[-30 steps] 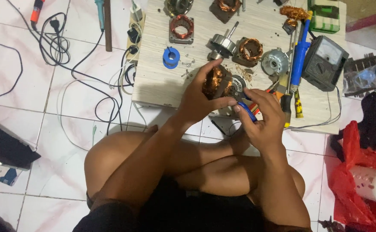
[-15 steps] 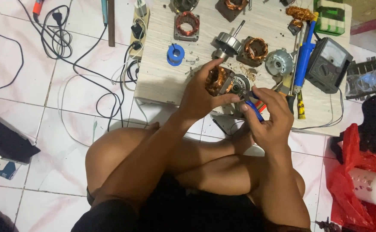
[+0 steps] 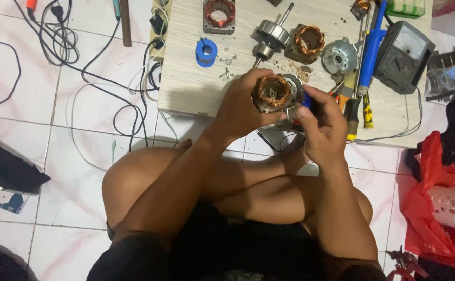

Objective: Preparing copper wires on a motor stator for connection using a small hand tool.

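Note:
My left hand (image 3: 240,106) grips a small motor stator (image 3: 273,92) with copper windings, held above the near edge of a low wooden board (image 3: 196,88). My right hand (image 3: 321,125) holds a blue-handled tool (image 3: 306,101) whose tip is against the stator's right side. My bare knees are folded below both hands. On the board behind lie a second copper-wound stator (image 3: 308,40), a rotor with a shaft (image 3: 270,35), a round metal end cap (image 3: 339,56) and a third stator (image 3: 219,13).
A blue tape roll (image 3: 206,52), loose screws (image 3: 225,66), a blue soldering tool (image 3: 372,44), a yellow screwdriver (image 3: 367,110) and a black analog meter (image 3: 405,56) sit on the board. Tangled cables (image 3: 87,67) cover the tiled floor at left. A red plastic bag (image 3: 435,208) lies at right.
The view has shifted down and closer. My hands keep the stator and the tool together, lifted slightly and turned, with the windings now facing the camera more.

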